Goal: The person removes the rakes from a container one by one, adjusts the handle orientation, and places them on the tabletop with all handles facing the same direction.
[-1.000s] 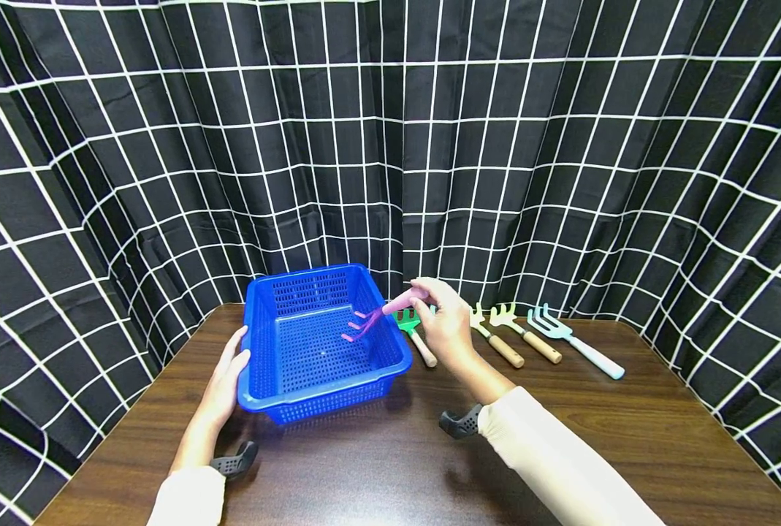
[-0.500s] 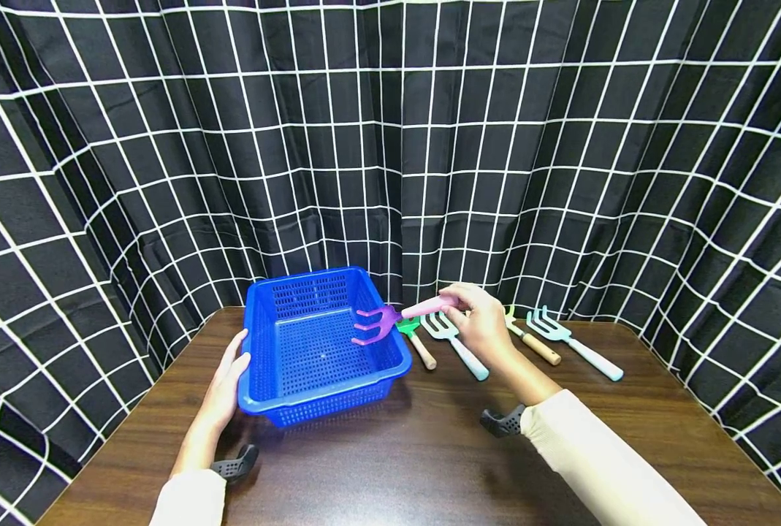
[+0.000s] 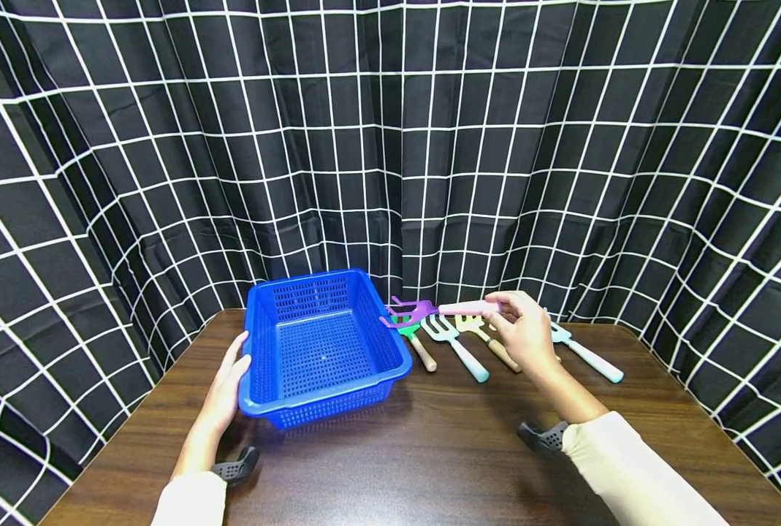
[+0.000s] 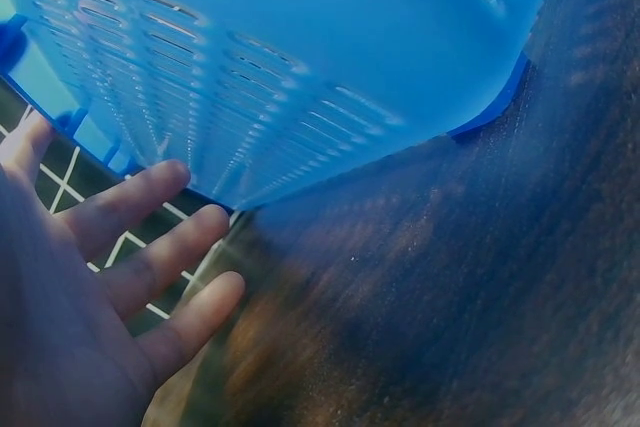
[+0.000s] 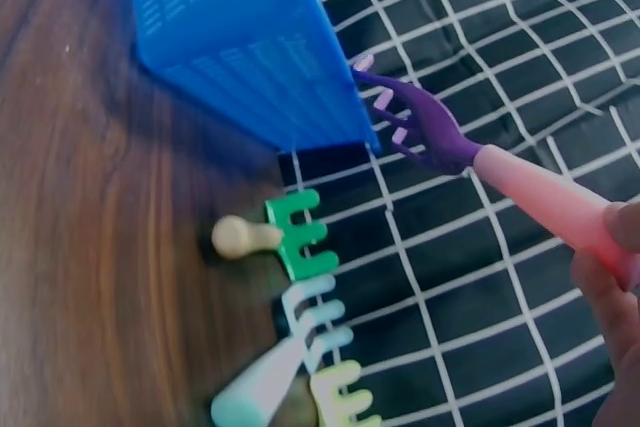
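My right hand (image 3: pixel 524 332) pinches the end of a pink handle. It belongs to a small garden hand fork (image 3: pixel 465 308) with a purple head, held raised over the row of tools. Its purple prongs overlap the right rim of the blue plastic basket (image 3: pixel 324 394) in the head view. In the right wrist view the fork (image 5: pixel 540 192) points toward the basket's outer wall (image 5: pixel 260 77). My left hand (image 3: pixel 218 387) rests at the basket's left rim. In the left wrist view its fingers (image 4: pixel 170 262) are spread and fairly straight beside the slotted wall (image 4: pixel 300 77).
Right of the basket lie a green hand rake (image 3: pixel 423 354), a pale blue fork (image 3: pixel 467 358) and a yellow fork (image 3: pixel 500 354) with a wooden handle. Another pale blue fork (image 3: pixel 594 359) lies further right, its prongs partly hidden. A black gridded curtain (image 3: pixel 390 146) hangs behind the brown table (image 3: pixel 390 467).
My right hand has moved to the right with the purple and pink hand fork, drawing its prongs from over the basket's inside to its right rim. My left hand and the basket stay put.
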Demonstrator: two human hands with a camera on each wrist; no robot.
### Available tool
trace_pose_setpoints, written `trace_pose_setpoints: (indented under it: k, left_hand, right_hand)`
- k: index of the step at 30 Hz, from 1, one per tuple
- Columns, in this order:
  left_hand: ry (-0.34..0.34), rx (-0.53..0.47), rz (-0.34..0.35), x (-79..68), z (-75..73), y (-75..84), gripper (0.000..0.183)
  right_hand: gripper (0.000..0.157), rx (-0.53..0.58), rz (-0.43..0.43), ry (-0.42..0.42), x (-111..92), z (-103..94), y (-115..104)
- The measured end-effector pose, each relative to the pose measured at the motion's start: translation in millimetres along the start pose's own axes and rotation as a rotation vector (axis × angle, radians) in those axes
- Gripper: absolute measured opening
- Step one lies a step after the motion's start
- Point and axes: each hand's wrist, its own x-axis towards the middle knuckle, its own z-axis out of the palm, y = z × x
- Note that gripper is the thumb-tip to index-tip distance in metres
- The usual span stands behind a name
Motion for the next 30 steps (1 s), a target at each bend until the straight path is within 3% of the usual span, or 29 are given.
trace_pose_setpoints:
  k: [11,20,30]
  left_hand:
    - [-0.008,-0.046,0.002,-1.0,2.1,2.2,0.054]
    - [-0.018,-0.062,0.027,-0.6,0.2,-0.9,0.052]
    - [-0.026,-0.062,0.043,-2.8,1.6,2.6,0.052]
  right_hand:
    - [0.021,-0.053,0.005,0.071,-15.9,-36.5,25.0]
    - [0.020,-0.180,0.036,0.136,-27.6,-59.4,53.4]
    - [0.021,-0.249,0.084,0.249,-36.8,-81.7,82.1]
